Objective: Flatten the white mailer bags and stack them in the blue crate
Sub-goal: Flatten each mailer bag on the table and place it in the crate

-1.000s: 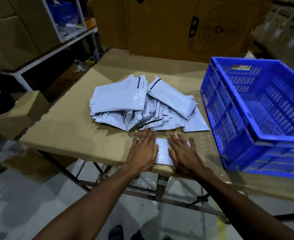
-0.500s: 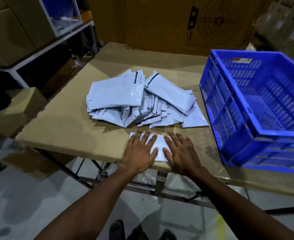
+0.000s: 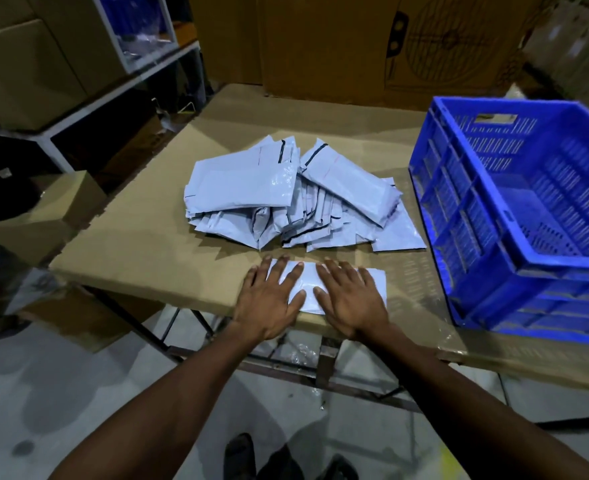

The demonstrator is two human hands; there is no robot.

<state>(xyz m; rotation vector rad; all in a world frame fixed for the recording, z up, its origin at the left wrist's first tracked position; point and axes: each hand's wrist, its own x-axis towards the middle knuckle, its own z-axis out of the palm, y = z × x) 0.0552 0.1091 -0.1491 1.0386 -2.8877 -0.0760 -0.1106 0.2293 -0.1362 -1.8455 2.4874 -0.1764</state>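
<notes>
One white mailer bag (image 3: 308, 284) lies flat at the near edge of the cardboard-covered table (image 3: 137, 244). My left hand (image 3: 270, 299) presses on its left half with straight, spread fingers. My right hand (image 3: 350, 297) presses on its right half the same way. Just beyond the hands sits a loose pile of white mailer bags (image 3: 286, 195). The blue crate (image 3: 514, 216) stands on the table to the right, and I see no bags inside it.
Large cardboard boxes (image 3: 372, 46) stand behind the table. A white metal shelf (image 3: 147, 69) with boxes is at the left, and a small carton (image 3: 54, 213) sits beside the table's left edge. My feet show on the grey floor below.
Both hands have slid back toward me and apart over the single bag, uncovering more of its middle and right end. The pile and crate have not moved.
</notes>
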